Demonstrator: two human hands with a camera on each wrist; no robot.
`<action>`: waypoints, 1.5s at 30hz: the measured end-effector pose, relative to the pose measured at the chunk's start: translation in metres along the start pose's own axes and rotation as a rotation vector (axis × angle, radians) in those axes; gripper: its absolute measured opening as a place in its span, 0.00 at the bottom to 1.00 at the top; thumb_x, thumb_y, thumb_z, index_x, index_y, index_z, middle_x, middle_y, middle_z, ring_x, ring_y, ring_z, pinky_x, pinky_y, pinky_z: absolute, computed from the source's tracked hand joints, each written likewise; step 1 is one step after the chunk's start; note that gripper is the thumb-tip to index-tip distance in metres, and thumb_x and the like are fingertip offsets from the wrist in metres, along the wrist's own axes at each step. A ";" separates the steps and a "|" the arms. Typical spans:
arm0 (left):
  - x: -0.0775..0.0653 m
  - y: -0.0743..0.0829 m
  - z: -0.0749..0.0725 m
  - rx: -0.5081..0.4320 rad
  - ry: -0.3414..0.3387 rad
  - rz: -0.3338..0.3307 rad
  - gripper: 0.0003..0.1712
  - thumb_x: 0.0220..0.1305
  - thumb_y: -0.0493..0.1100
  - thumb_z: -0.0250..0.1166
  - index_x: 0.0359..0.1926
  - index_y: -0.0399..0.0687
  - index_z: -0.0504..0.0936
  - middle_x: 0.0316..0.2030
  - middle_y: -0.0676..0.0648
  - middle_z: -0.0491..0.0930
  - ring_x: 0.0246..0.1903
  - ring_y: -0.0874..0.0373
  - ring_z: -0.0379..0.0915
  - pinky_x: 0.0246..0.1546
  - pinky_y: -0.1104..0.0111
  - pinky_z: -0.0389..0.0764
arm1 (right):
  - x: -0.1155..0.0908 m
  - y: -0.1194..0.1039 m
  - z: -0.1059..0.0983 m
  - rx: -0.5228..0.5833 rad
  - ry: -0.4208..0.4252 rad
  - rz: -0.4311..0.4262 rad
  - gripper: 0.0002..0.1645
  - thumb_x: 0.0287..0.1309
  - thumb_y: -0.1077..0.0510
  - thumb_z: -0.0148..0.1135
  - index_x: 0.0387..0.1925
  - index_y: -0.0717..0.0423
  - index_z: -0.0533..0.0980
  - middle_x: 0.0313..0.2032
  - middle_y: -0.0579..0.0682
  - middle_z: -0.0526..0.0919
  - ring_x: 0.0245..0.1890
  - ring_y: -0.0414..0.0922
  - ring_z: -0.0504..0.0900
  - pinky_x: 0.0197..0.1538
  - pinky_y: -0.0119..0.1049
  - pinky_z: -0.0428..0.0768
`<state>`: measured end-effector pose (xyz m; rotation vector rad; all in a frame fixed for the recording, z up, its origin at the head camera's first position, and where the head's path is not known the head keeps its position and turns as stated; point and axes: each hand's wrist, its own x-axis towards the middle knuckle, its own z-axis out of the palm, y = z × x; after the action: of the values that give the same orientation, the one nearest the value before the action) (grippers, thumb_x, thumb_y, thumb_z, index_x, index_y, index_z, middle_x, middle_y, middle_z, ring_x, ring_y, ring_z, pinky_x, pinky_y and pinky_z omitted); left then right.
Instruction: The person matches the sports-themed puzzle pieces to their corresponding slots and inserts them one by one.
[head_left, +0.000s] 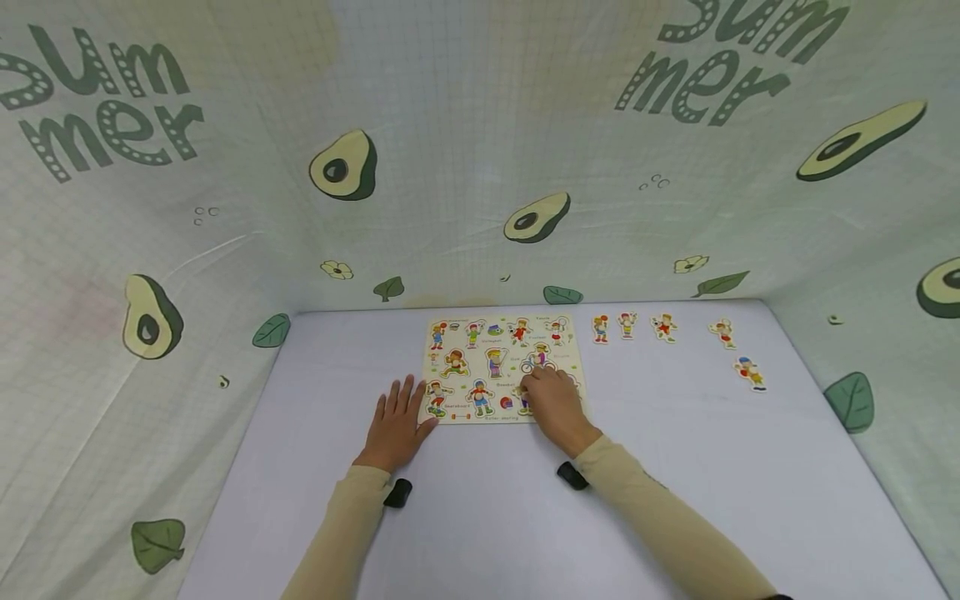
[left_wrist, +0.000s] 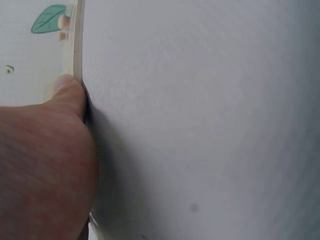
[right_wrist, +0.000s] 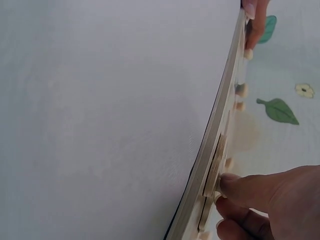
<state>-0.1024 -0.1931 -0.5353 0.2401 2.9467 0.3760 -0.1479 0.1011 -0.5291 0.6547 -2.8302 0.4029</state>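
Note:
A pale wooden peg puzzle board (head_left: 465,421) with colourful sports figures lies flat on the white table. Fingers spread, my left hand (head_left: 393,427) rests at the board's left edge. Its thumb (left_wrist: 70,92) lies against the front corner in the left wrist view. Over the board's lower right, my right hand (head_left: 557,406) pinches a knobbed figure puzzle piece (right_wrist: 215,167) between thumb and fingertips. That piece sits at board level, its picture partly hidden by the hand in the head view.
Right of the board lie several loose figure pieces, among them a blue-capped one (head_left: 750,374) and one in red and white (head_left: 664,327). Behind the table (head_left: 660,517) hangs a cloth (head_left: 450,108) printed with avocados and leaves.

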 end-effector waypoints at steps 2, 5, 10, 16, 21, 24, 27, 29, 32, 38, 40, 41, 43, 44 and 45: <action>0.000 0.000 0.000 -0.004 0.000 0.001 0.42 0.80 0.54 0.59 0.82 0.37 0.57 0.82 0.32 0.50 0.81 0.31 0.42 0.79 0.37 0.48 | 0.000 -0.001 -0.001 -0.007 -0.001 0.011 0.07 0.58 0.60 0.79 0.38 0.56 0.88 0.37 0.50 0.87 0.40 0.51 0.85 0.44 0.46 0.81; 0.000 0.000 0.000 -0.001 0.001 0.002 0.42 0.80 0.54 0.59 0.82 0.37 0.56 0.82 0.32 0.49 0.82 0.31 0.42 0.79 0.37 0.48 | -0.001 -0.002 -0.002 0.000 -0.002 0.025 0.07 0.58 0.61 0.79 0.38 0.56 0.88 0.37 0.51 0.87 0.40 0.52 0.84 0.44 0.47 0.81; 0.001 0.000 0.000 0.015 0.004 0.005 0.43 0.80 0.55 0.59 0.82 0.37 0.56 0.82 0.32 0.49 0.82 0.31 0.42 0.79 0.38 0.48 | -0.001 -0.001 0.000 0.008 0.000 0.026 0.06 0.59 0.62 0.78 0.38 0.55 0.88 0.36 0.51 0.88 0.40 0.52 0.85 0.45 0.47 0.81; 0.001 0.002 -0.002 0.002 0.012 0.010 0.42 0.80 0.54 0.59 0.82 0.36 0.57 0.82 0.31 0.50 0.81 0.31 0.43 0.79 0.37 0.49 | -0.002 0.000 0.002 0.001 -0.007 0.033 0.05 0.59 0.62 0.78 0.37 0.55 0.87 0.36 0.51 0.87 0.40 0.51 0.85 0.45 0.47 0.81; 0.002 0.003 -0.004 0.003 0.006 0.013 0.42 0.81 0.54 0.58 0.82 0.36 0.56 0.82 0.31 0.49 0.82 0.31 0.42 0.79 0.37 0.48 | -0.002 0.003 0.003 0.025 0.005 0.037 0.06 0.59 0.62 0.78 0.38 0.54 0.87 0.36 0.50 0.87 0.39 0.52 0.85 0.43 0.46 0.80; 0.003 0.003 -0.004 -0.006 0.018 0.024 0.41 0.80 0.54 0.59 0.81 0.36 0.57 0.82 0.31 0.50 0.81 0.30 0.43 0.79 0.37 0.49 | -0.005 0.007 0.001 0.068 0.014 0.040 0.07 0.59 0.62 0.78 0.40 0.55 0.88 0.37 0.50 0.87 0.41 0.52 0.86 0.44 0.46 0.80; 0.002 0.002 -0.002 -0.019 0.032 0.035 0.41 0.80 0.53 0.59 0.81 0.35 0.58 0.81 0.30 0.51 0.81 0.29 0.44 0.79 0.36 0.49 | -0.009 0.014 -0.003 0.099 0.045 0.040 0.10 0.57 0.62 0.79 0.42 0.56 0.88 0.39 0.51 0.88 0.42 0.53 0.86 0.45 0.47 0.79; 0.002 0.001 0.000 -0.024 0.039 0.042 0.41 0.80 0.53 0.59 0.81 0.35 0.58 0.81 0.30 0.51 0.81 0.29 0.43 0.78 0.36 0.49 | -0.011 0.022 -0.008 0.101 0.070 0.043 0.13 0.56 0.62 0.80 0.43 0.57 0.88 0.41 0.51 0.88 0.43 0.53 0.85 0.45 0.47 0.79; 0.001 -0.001 0.002 -0.025 0.042 0.045 0.42 0.80 0.54 0.58 0.82 0.35 0.56 0.82 0.30 0.50 0.81 0.29 0.42 0.79 0.36 0.47 | -0.016 0.036 -0.018 0.092 0.104 0.050 0.15 0.55 0.62 0.81 0.44 0.60 0.87 0.41 0.53 0.88 0.43 0.53 0.85 0.46 0.48 0.80; 0.000 -0.001 0.003 -0.024 0.029 0.034 0.43 0.80 0.54 0.59 0.82 0.35 0.56 0.82 0.30 0.50 0.81 0.29 0.42 0.79 0.36 0.47 | -0.028 0.073 -0.038 0.068 0.144 0.100 0.15 0.58 0.62 0.79 0.46 0.62 0.86 0.44 0.56 0.88 0.45 0.57 0.84 0.51 0.53 0.80; -0.001 0.000 0.002 -0.017 0.023 0.024 0.42 0.80 0.54 0.59 0.81 0.35 0.57 0.82 0.30 0.50 0.81 0.29 0.43 0.79 0.36 0.48 | -0.033 0.087 -0.044 0.054 0.159 0.111 0.15 0.58 0.62 0.79 0.46 0.63 0.86 0.44 0.57 0.88 0.46 0.58 0.84 0.53 0.55 0.79; -0.001 0.000 0.001 -0.010 0.016 0.018 0.42 0.80 0.54 0.59 0.82 0.35 0.57 0.82 0.30 0.50 0.81 0.30 0.42 0.79 0.37 0.48 | -0.035 0.094 -0.046 0.049 0.167 0.116 0.14 0.58 0.63 0.79 0.46 0.63 0.86 0.44 0.58 0.88 0.46 0.59 0.84 0.54 0.56 0.79; -0.001 0.001 0.000 0.001 0.004 0.008 0.42 0.80 0.54 0.59 0.82 0.36 0.56 0.82 0.31 0.50 0.81 0.30 0.42 0.79 0.37 0.49 | -0.041 0.108 -0.050 0.035 0.186 0.122 0.14 0.58 0.63 0.79 0.45 0.63 0.86 0.44 0.59 0.87 0.45 0.59 0.84 0.54 0.57 0.78; -0.001 0.001 0.000 0.012 -0.001 0.005 0.42 0.80 0.54 0.58 0.82 0.36 0.56 0.82 0.31 0.49 0.81 0.31 0.42 0.79 0.37 0.49 | -0.044 0.116 -0.051 0.030 0.195 0.127 0.14 0.57 0.64 0.79 0.45 0.63 0.86 0.44 0.59 0.87 0.45 0.60 0.83 0.54 0.58 0.77; -0.001 0.001 -0.001 0.015 -0.001 0.004 0.42 0.80 0.54 0.59 0.82 0.36 0.56 0.82 0.32 0.49 0.81 0.31 0.42 0.79 0.37 0.49 | -0.047 0.123 -0.053 0.025 0.204 0.131 0.14 0.57 0.64 0.79 0.44 0.63 0.86 0.43 0.60 0.87 0.45 0.60 0.83 0.54 0.59 0.77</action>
<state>-0.1013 -0.1926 -0.5342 0.2486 2.9494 0.3546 -0.1549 0.2421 -0.5178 0.4083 -2.6842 0.4971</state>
